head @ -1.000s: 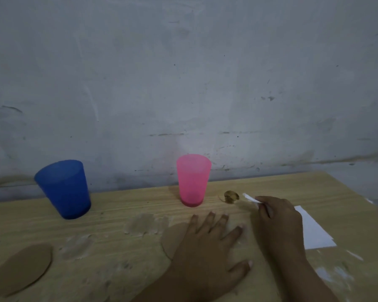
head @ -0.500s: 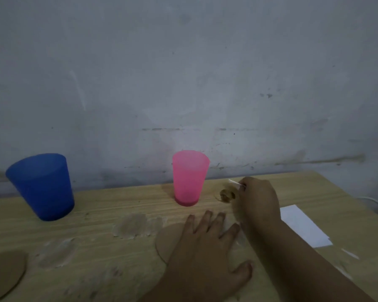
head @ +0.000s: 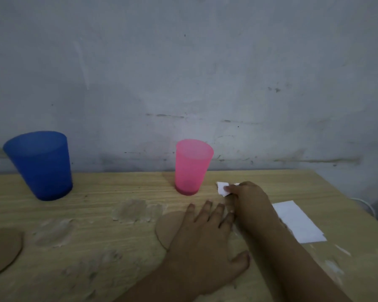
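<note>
head view: my right hand (head: 247, 199) pinches a small white paper scrap (head: 222, 188) in curled fingers, near the far edge of the wooden table (head: 118, 188), just right of the translucent pink plastic cup (head: 192, 166). my left hand (head: 205, 240) lies flat, fingers spread, pressing the round brown cardboard disc (head: 167, 227). i judge the scrap is mid-carry. next comes a steady set-down, though i cannot tell where.

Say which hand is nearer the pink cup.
Right. The right hand, pinching a paper scrap, is right of the pink cup; the left hand lies flat nearer the camera.
</note>
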### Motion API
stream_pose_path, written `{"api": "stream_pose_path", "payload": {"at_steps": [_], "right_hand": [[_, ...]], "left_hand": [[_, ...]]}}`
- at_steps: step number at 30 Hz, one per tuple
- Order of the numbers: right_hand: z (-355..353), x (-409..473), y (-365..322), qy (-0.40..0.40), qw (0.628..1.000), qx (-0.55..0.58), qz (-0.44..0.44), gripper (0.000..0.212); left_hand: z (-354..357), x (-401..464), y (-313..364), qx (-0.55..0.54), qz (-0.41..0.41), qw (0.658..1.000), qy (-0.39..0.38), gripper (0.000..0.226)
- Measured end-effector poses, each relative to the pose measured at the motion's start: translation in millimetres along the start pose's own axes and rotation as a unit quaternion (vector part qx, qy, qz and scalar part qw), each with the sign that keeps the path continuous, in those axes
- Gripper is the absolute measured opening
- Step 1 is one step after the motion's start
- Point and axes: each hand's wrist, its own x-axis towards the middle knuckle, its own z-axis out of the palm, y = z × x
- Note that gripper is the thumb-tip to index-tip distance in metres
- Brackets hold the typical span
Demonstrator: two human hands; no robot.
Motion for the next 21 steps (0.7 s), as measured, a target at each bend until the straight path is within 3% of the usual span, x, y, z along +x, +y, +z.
{"api": "stream_pose_path", "payload": {"at_steps": [5, 9, 14, 17, 21], "right_hand": [[-7.0, 0.4, -2.2, -0.021, 0.998, 0.021, -0.048, 0.038], [-16.6, -7.5, 19.0, -0.026, 0.998, 0.052, -0.028, 0.04], [-11.2, -4.9, 14.2, -0.084, 0.992, 0.065, -0.073, 0.041], [-17.5, -11.3, 18.2, -0.054, 0.988, 0.142, -0.024, 0.041], [-14.4, -5.3, 18.5, -0.053, 0.995, 0.082, -0.014, 0.04]], "left_hand": [[-0.5, 2.7, 1.3, 0.019, -0.004, 1.0, 0.021, 0.085], [-1.5, 4.7, -0.1, 0.0, -0.005, 1.0, -0.003, 0.083], [-0.5, 2.8, 0.6, 0.008, -0.013, 1.0, 0.0, 0.085], [0.5, 2.8, -0.3, 0.018, -0.017, 1.0, 0.001, 0.086], [2.3, 3.2, -0.8, 0.022, -0.018, 1.0, 0.002, 0.087]]}}
